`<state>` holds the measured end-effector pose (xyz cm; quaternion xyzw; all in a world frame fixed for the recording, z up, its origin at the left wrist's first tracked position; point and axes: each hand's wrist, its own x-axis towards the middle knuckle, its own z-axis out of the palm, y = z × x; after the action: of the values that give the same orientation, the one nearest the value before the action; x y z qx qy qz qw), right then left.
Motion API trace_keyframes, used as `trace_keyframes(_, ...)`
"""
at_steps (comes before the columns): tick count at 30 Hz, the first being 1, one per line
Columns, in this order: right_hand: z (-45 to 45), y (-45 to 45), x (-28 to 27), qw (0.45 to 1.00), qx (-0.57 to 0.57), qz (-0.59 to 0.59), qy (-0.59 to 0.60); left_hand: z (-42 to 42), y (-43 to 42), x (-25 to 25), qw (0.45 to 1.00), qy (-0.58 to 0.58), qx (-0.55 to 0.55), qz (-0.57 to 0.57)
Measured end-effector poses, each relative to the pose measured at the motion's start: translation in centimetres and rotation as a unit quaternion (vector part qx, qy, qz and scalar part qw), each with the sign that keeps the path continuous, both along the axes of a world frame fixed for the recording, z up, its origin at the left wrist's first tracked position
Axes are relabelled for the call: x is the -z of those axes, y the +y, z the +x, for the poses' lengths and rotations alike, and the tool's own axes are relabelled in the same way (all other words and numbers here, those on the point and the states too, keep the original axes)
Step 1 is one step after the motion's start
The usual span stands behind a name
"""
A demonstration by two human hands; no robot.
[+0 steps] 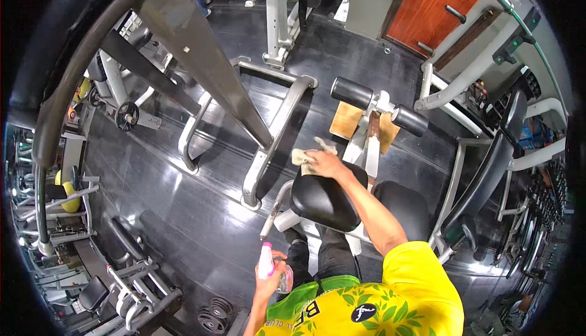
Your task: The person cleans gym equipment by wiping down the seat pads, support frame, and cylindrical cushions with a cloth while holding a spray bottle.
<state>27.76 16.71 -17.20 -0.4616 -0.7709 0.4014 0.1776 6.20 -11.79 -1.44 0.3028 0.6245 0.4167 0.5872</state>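
My right hand (325,163) is closed on a pale cloth (303,156) at the far edge of a black padded seat (325,200). Part of the cloth sticks out beyond my fingers. Lower down, my left hand (269,282) holds a spray bottle (284,278) with a white and pink head, near my lap. The bottle is see-through and partly hidden by my fingers. A second black pad (403,206) lies to the right of the seat, below my right forearm.
Black foam rollers (352,92) on a metal post stand beyond the seat, above wooden boards (345,120). A grey metal frame (267,163) rises at the left. Weight plates (212,319) lie at the bottom. An orange-brown door (427,6) is at the back.
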Motion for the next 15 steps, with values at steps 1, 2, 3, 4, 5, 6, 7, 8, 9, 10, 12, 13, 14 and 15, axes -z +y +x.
trace_keyframes(1,-0.8,-1.7,-1.5,0.999,0.021,0.005,-0.025,-0.5,-0.4,0.2,1.000,-0.007,0.004,-0.003)
trace_keyframes(2,-1.5,-3.2,-3.2,0.998,0.042,0.012,-0.051,-1.0,-0.6,0.4,1.000,-0.014,0.007,-0.004)
trace_keyframes(3,-2.1,-4.6,-4.4,0.996,0.058,0.022,-0.060,-1.6,-0.9,0.6,1.000,-0.018,0.010,0.002)
trace_keyframes(4,-2.6,-6.0,-5.2,0.994,0.074,0.032,-0.068,-2.1,-1.2,0.7,0.999,-0.002,0.036,0.009)
trace_keyframes(5,-2.9,-7.3,-6.1,0.994,0.081,0.044,-0.061,-2.6,-1.4,0.8,0.998,0.013,0.061,0.016)
trace_keyframes(6,-3.0,-8.7,-6.3,0.990,0.082,0.102,-0.055,-2.8,-1.4,0.5,0.998,0.011,0.062,0.020)
trace_keyframes(7,-3.2,-10.0,-7.3,0.989,0.085,0.102,-0.065,-2.9,-1.3,0.0,0.999,-0.009,0.044,0.014)
trace_keyframes(8,-3.2,-11.2,-8.2,0.988,0.087,0.101,-0.074,-3.0,-1.2,-0.3,0.999,-0.029,0.026,0.009)
trace_keyframes(9,-3.2,-12.3,-8.5,0.988,0.088,0.106,-0.076,-3.1,-1.2,-0.4,0.999,-0.032,0.027,0.013)
trace_keyframes(10,-3.1,-13.4,-8.9,0.992,0.068,0.079,-0.071,-3.3,-1.1,-0.4,0.999,-0.027,0.031,0.017)
trace_keyframes(12,-2.9,-13.9,-10.3,0.995,0.049,0.054,-0.068,-3.8,-1.0,-0.4,0.999,-0.024,0.035,0.023)
trace_keyframes(13,-2.8,-14.0,-12.2,0.995,0.012,-0.052,-0.085,-4.0,-1.0,-0.3,0.999,-0.027,0.034,0.018)
trace_keyframes(14,-2.6,-14.0,-13.6,0.982,-0.025,-0.159,-0.101,-4.1,-1.0,-0.2,0.999,-0.029,0.034,0.013)
trace_keyframes(15,-2.2,-13.9,-14.1,0.975,-0.029,-0.204,-0.082,-4.1,-0.7,-0.7,0.999,-0.030,0.034,0.015)
